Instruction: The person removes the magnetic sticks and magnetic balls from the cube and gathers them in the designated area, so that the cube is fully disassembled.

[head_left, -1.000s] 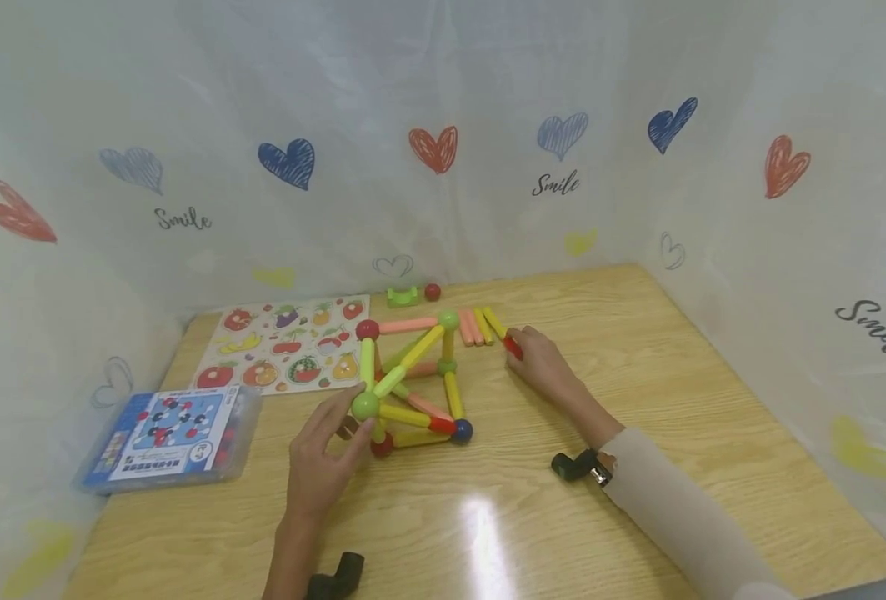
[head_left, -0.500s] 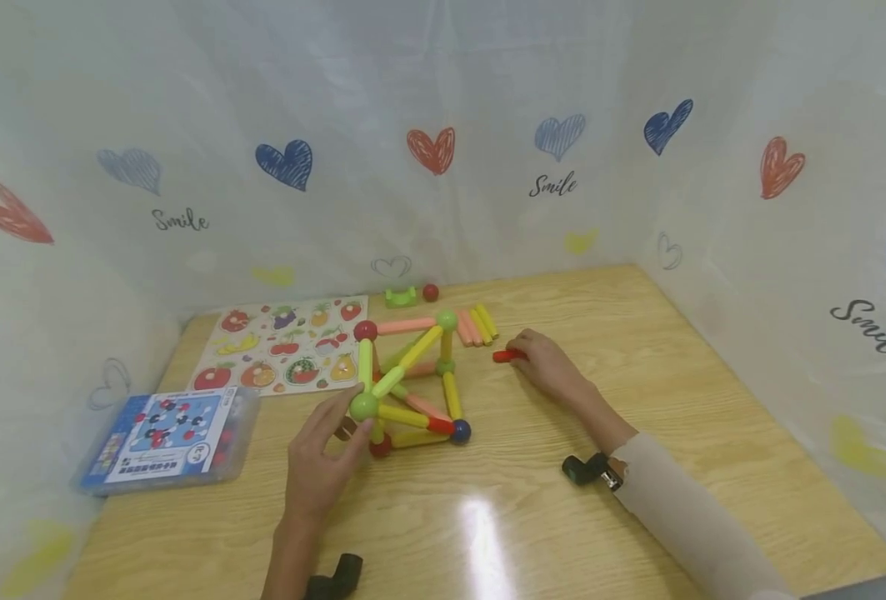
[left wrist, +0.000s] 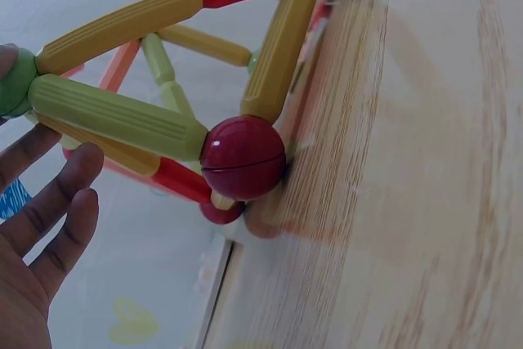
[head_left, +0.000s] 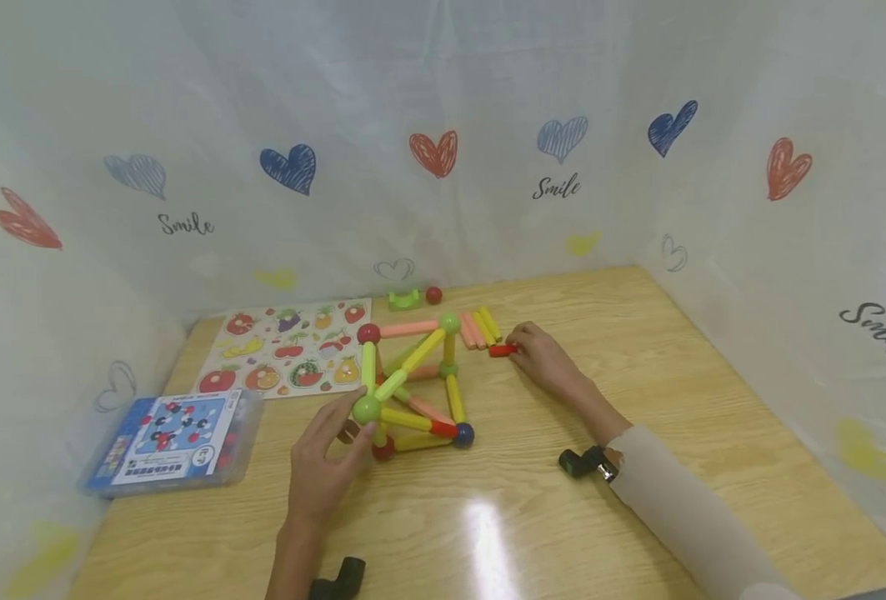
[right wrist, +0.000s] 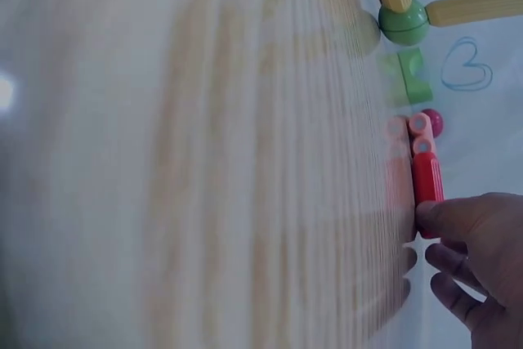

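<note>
Right hand (head_left: pixel 546 360) pinches a red stick (head_left: pixel 500 351), partly covering it.

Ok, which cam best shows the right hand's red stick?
Right wrist: the red stick is largest there, the right hand pinching one end. Head shows it small, one end covered; left wrist doesn't clearly show it.

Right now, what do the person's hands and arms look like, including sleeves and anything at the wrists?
The left hand and right hand are ungloved. The left forearm is bare as far as it shows; a plain beige sleeve covers the right arm. A bent black piece sits by the left wrist; a similar black one by the right has a silvery part.
</note>
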`<state>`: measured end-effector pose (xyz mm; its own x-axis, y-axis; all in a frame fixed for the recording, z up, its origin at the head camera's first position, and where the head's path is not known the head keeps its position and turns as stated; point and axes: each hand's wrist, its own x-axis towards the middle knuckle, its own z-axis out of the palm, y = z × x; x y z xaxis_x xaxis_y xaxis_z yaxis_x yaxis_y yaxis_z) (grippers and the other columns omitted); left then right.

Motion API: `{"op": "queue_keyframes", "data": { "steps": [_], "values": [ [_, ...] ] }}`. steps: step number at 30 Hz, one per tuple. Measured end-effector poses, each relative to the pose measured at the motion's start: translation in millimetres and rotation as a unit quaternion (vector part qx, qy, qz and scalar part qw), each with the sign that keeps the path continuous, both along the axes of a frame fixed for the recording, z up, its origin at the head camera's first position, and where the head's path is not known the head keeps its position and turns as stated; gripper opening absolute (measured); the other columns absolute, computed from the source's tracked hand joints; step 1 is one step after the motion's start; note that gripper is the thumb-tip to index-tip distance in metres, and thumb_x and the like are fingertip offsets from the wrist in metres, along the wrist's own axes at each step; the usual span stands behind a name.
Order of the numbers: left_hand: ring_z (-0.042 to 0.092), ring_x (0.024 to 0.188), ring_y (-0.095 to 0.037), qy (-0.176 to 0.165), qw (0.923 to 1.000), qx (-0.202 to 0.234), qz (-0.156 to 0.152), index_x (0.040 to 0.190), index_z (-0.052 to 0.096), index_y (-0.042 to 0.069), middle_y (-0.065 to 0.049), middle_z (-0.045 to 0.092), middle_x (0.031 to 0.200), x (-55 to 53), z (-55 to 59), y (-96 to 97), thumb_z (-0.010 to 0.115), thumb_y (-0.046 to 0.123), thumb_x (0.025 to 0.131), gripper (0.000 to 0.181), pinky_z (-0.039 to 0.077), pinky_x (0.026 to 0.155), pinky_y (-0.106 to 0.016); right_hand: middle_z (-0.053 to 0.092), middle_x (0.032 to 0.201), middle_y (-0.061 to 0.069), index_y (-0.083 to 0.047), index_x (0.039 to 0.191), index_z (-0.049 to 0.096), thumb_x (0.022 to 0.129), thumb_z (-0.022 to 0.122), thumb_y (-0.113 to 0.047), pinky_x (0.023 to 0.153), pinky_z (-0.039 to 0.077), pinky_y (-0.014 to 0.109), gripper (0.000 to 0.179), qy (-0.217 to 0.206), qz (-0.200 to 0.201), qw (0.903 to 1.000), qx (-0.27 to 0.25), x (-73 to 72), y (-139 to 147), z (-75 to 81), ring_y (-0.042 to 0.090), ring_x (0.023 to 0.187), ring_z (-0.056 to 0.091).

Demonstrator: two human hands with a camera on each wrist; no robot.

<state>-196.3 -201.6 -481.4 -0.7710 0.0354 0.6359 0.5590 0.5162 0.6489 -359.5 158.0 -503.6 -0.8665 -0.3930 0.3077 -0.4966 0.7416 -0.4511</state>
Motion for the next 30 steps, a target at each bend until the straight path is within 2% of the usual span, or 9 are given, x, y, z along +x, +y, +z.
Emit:
{"op": "queue_keyframes", "data": {
  "steps": [3,9,16,21,24,30],
  "values": [
    [0.06,0.081,-0.009,-0.002,1.0,0.0,-0.005,0.137,0.062,0.017,0.0,0.063,0.128,-0.4,-0.7,0.5,0.075,0.006,0.088,0.053,0.053,0.071,-0.02,0.061,0.114,0.016,0.002,0.11,0.069,0.091,0.073,-0.003,0.086,0.053,0.043,0.021,-0.004,0.0,1.0,-0.006,-2.8,-2,0.2,0.029,0.1,0.061],
    [0.06,0.081,-0.007,0.006,1.0,-0.004,-0.002,0.137,0.062,0.017,0.001,0.063,0.128,0.0,0.6,1.4,0.077,0.004,0.086,0.055,0.053,0.07,-0.02,0.065,0.106,0.013,0.001,0.11,0.071,0.091,0.072,-0.001,0.085,0.054,0.042,0.02,-0.017,0.011,0.9995,-0.025,-1.5,-4,0.6,0.028,0.097,0.062],
    [0.06,0.08,-0.008,0.008,1.0,-0.004,0.0,0.136,0.063,0.015,-0.001,0.064,0.126,1.1,5.0,2.0,0.076,0.003,0.086,0.053,0.053,0.069,-0.022,0.066,0.104,0.013,0.001,0.116,0.071,0.09,0.073,-0.003,0.083,0.054,0.043,0.026,-0.002,0.022,0.9996,-0.017,4.5,-6,0.8,0.028,0.096,0.062],
    [0.06,0.08,-0.01,0.009,1.0,-0.003,-0.001,0.135,0.063,0.011,-0.004,0.064,0.126,1.1,3.7,1.3,0.078,0.001,0.084,0.054,0.053,0.069,-0.021,0.065,0.108,0.011,0.001,0.12,0.069,0.09,0.074,-0.005,0.084,0.053,0.041,0.03,-0.011,0.018,0.9996,-0.017,7.2,-5,-0.3,0.025,0.096,0.062],
    [0.06,0.08,-0.01,0.011,0.9999,0.0,-0.002,0.135,0.064,0.011,-0.005,0.064,0.126,1.6,3.4,1.2,0.078,0.001,0.084,0.054,0.052,0.07,-0.019,0.065,0.112,0.011,-0.001,0.121,0.069,0.091,0.073,-0.006,0.087,0.053,0.04,0.031,-0.014,0.03,0.9993,-0.02,7.8,-5,-1.1,0.025,0.1,0.061],
    [0.06,0.081,-0.009,0.015,0.9999,0.005,0.0,0.135,0.064,0.012,-0.003,0.065,0.125,1.8,3.7,1.9,0.078,0.001,0.084,0.054,0.052,0.07,-0.019,0.065,0.113,0.011,-0.002,0.115,0.072,0.093,0.07,-0.002,0.095,0.051,0.043,0.022,0.024,0.059,0.9978,-0.017,7.7,-5,-2.0,0.028,0.108,0.061]
  ]
}}
